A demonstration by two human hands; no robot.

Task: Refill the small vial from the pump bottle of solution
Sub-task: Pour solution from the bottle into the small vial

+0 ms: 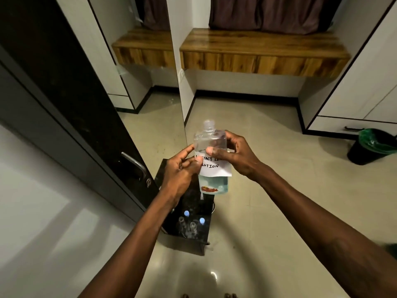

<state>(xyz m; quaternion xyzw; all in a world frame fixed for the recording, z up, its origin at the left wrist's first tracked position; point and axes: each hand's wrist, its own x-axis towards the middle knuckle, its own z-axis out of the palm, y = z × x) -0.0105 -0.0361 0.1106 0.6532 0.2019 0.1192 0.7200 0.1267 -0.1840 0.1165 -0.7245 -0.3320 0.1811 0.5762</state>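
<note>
A clear plastic solution bottle (210, 140) with a handwritten white paper label (214, 166) is held upright at chest height. Its threaded neck is bare, with no pump or cap on it. My right hand (234, 153) grips the bottle from the right, thumb across its front. My left hand (182, 168) touches the bottle's left side with its fingertips at the label; whether it also holds something small is hidden. Below, small clear vials (189, 227) and two pale blue caps (186, 213) stand on a black tray (182, 244).
The black tray sits on a low stand beside a dark door with a metal handle (135, 163) at the left. A black bin with a green liner (371, 146) stands on the floor at the right. A wooden shelf (262, 54) runs along the far wall.
</note>
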